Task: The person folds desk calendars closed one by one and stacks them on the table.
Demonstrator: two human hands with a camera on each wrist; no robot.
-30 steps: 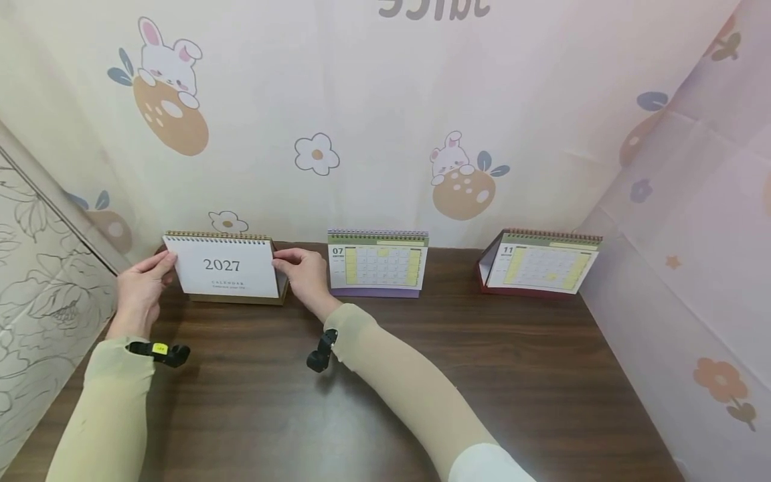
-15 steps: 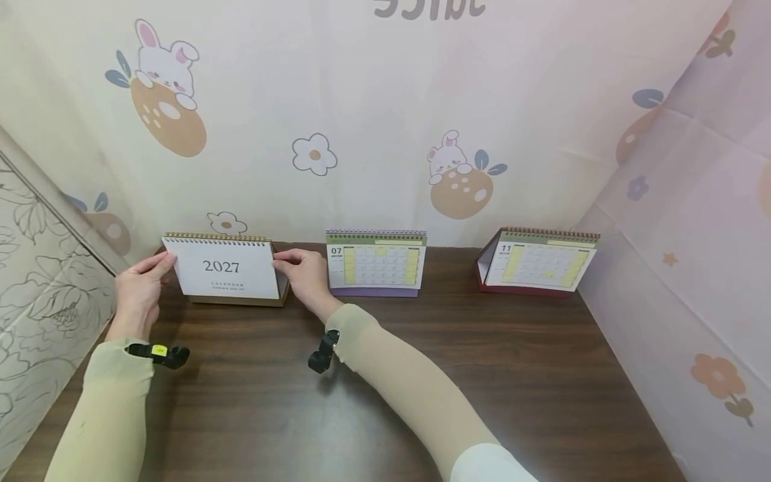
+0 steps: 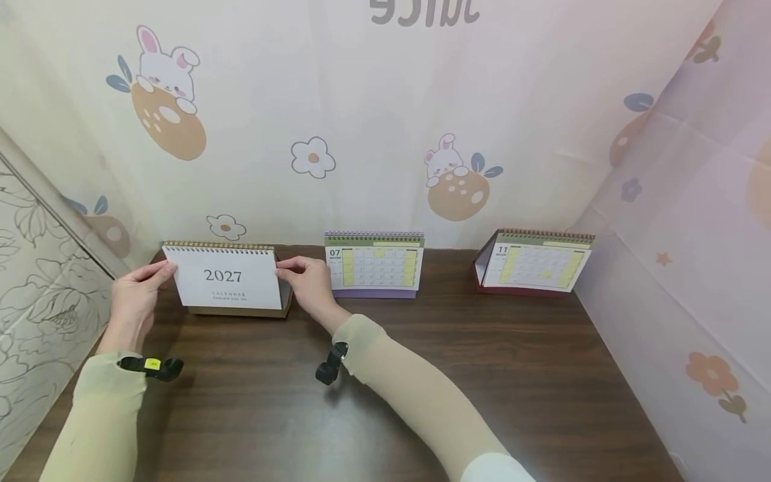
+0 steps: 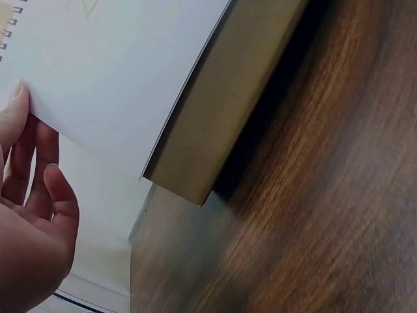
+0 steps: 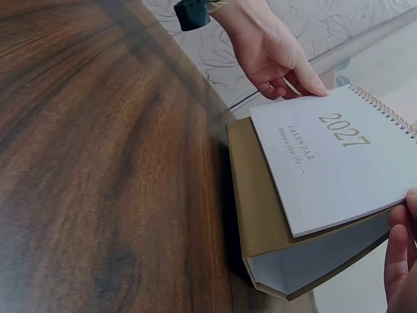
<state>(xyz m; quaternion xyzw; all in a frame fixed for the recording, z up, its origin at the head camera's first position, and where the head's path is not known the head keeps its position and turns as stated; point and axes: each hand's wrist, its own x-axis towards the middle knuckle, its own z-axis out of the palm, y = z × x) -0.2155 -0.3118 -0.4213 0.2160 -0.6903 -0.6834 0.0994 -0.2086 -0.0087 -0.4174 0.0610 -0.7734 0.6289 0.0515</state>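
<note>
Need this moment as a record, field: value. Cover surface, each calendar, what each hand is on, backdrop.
Surface: dark wood-grain table
Calendar count: three, in a row
Left calendar: white 2027 calendar, on a brown stand
Middle calendar: 07 calendar, purple base
Right calendar: 11 calendar, dark red base, set at an angle
Left hand: pinches the 2027 calendar's left edge
Right hand: pinches the 2027 calendar's right edge
Backdrop: pale curtain printed with rabbits and flowers

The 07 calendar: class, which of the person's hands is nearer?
Right. The right hand holds the edge of the 2027 calendar nearest the 07 calendar; the left hand holds the opposite edge, farther away.
</note>
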